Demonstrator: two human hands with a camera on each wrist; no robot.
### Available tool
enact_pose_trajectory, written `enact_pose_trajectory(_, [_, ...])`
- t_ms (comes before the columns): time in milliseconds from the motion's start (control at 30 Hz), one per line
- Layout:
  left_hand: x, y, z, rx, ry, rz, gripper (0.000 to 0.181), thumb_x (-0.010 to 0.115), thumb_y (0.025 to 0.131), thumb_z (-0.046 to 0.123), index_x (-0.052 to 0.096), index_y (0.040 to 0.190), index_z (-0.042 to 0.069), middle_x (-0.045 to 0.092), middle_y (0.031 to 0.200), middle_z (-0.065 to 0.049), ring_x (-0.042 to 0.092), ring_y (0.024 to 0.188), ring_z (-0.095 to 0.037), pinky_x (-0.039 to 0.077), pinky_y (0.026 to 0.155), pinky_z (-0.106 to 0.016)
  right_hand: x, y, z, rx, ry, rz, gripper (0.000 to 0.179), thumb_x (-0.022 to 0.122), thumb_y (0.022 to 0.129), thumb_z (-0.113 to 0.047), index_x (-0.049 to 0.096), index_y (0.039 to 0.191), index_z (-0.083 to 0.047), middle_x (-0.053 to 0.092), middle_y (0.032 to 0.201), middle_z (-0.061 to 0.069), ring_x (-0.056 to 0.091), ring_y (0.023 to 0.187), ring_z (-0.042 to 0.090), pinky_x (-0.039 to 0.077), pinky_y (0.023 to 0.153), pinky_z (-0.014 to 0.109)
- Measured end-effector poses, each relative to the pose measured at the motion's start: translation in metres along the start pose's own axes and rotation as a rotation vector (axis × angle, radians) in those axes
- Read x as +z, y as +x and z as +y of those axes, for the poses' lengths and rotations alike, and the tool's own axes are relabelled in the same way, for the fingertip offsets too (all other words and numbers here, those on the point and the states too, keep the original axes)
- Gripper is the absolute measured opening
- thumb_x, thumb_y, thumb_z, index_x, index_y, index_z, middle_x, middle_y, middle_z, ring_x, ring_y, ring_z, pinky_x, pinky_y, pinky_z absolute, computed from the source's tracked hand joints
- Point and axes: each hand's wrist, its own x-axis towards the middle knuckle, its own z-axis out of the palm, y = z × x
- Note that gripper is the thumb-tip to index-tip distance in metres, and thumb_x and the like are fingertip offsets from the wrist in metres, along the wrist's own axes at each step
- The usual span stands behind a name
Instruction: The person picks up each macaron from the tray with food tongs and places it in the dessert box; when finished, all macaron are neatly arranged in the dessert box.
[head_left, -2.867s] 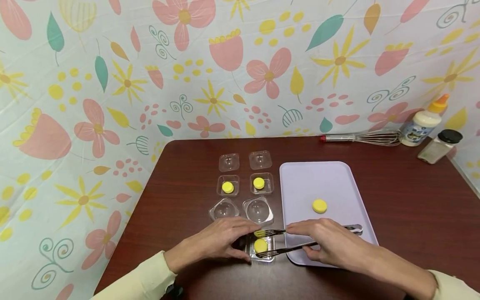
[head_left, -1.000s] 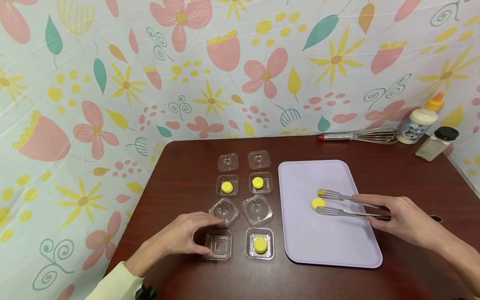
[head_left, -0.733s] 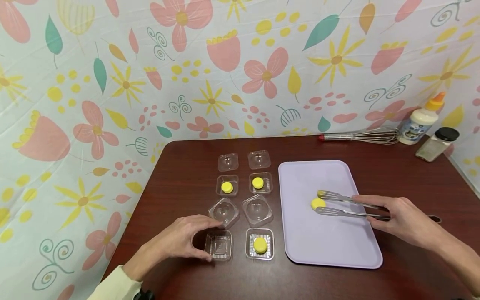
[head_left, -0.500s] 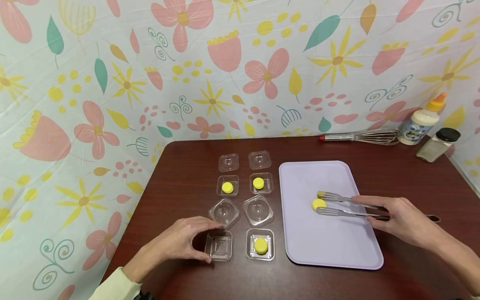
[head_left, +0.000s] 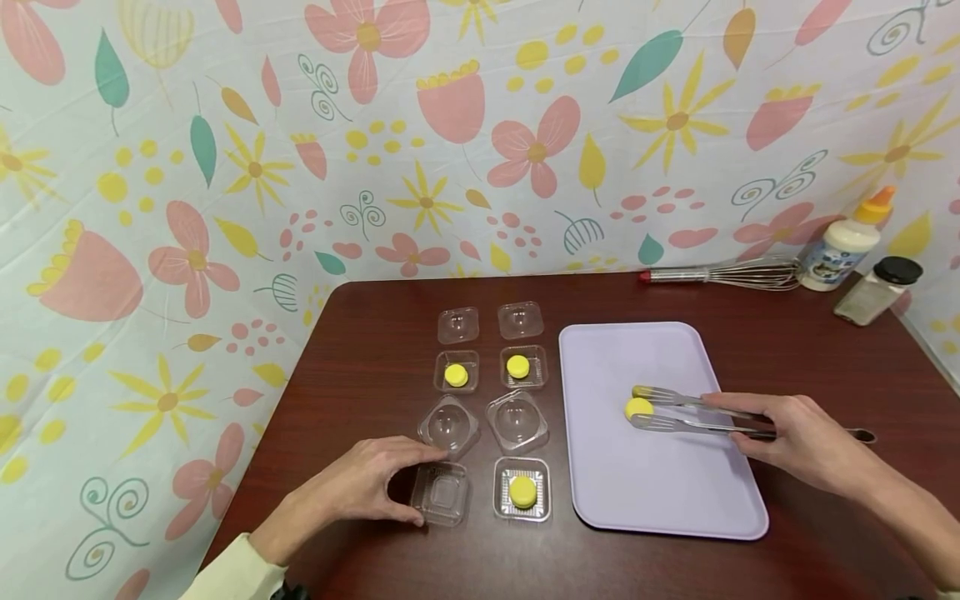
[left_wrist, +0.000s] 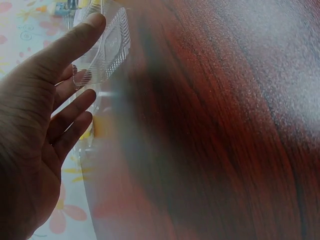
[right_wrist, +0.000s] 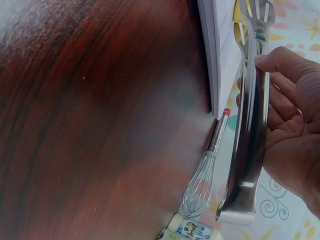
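My left hand holds an empty clear plastic box by its left side, thumb at the near rim and fingers at the far one; the left wrist view shows the thumb on the box's ridged edge. My right hand grips metal tongs, thumb on one arm and fingers on the other. Their slotted tips are spread on either side of a yellow macaron, which lies on the lilac tray. Another yellow macaron sits in the front right box.
Behind are two clear domed lids, two boxes each with a yellow macaron, and two more lids. A whisk, a squeeze bottle and a black-capped jar stand or lie at the back right.
The tongs have let go of the macaron in the front right box and moved right, over the tray. My left hand has moved left to the empty box, which now shifts slightly.
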Motion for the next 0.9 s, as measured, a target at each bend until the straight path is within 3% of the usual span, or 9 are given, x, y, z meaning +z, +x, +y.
enact_pose_trajectory(900, [-0.0003, 0.0016, 0.0013, -0.008, -0.008, -0.005, 0.082, 0.095, 0.076, 0.052, 0.065, 0.146, 0.021, 0.069, 0.138, 0.009, 0.065, 0.124, -0.01, 0.057, 0.1, -0.04, 0.0028, 0.0025, 0.0002, 0.005, 0.001, 0.038, 0.06, 0.089, 0.07, 0.009, 0.079, 0.123, -0.016, 0.078, 0.101, 0.005, 0.052, 0.075, 0.001, 0.039, 0.058, 0.014])
